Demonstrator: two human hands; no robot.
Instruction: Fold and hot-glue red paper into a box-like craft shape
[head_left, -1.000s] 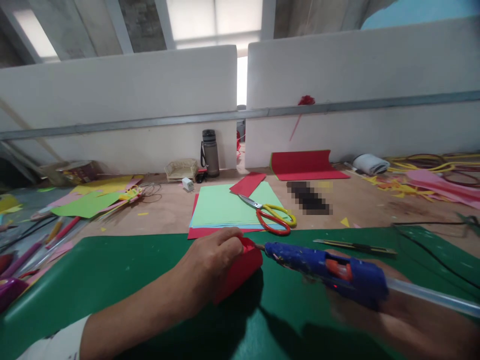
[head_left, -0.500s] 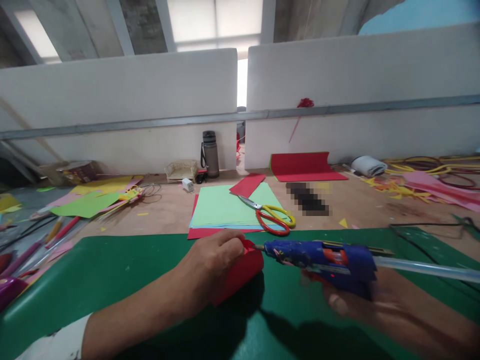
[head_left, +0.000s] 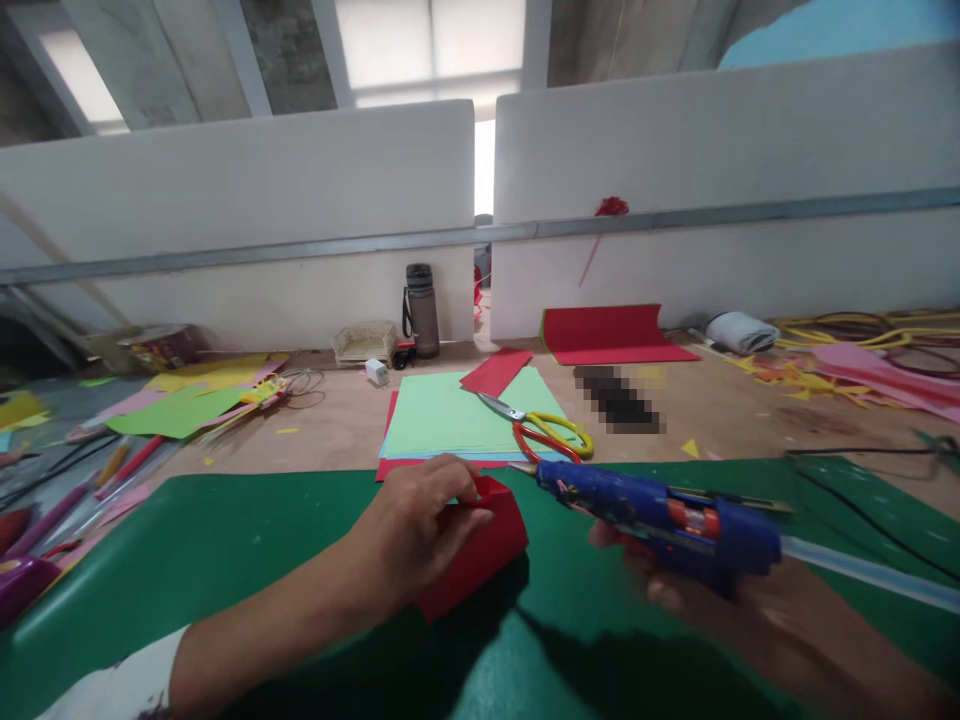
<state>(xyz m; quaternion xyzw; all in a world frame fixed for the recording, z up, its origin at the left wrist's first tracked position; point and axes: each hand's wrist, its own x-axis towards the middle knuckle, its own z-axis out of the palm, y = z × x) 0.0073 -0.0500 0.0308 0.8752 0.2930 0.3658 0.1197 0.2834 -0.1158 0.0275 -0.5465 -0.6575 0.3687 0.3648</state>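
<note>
My left hand [head_left: 424, 515] pinches the upper left edge of a folded piece of red paper [head_left: 487, 545], which stands over the green mat [head_left: 315, 590]. In my right hand [head_left: 697, 600] is a blue hot glue gun [head_left: 645, 515], its fingers wrapped round the handle. The nozzle points left, just above the paper's top edge and apart from it. A clear glue stick [head_left: 862, 570] sticks out of the gun's back end. Scissors [head_left: 547, 432] with yellow and orange handles lie on light green paper sheets [head_left: 435, 415] beyond the mat.
A dark bottle [head_left: 422, 312] stands against the white partition [head_left: 300, 180]. Behind the scissors lies a small red strip [head_left: 496, 371], and a folded red sheet [head_left: 615, 335] is at the back. Coloured papers [head_left: 180, 408] and pens lie left. A black cord [head_left: 840, 495] crosses the mat's right side.
The glue gun's nozzle has drawn up and away from the red paper's edge, and the gun has shifted slightly right. My left thumb now shows lower, on the paper's face.
</note>
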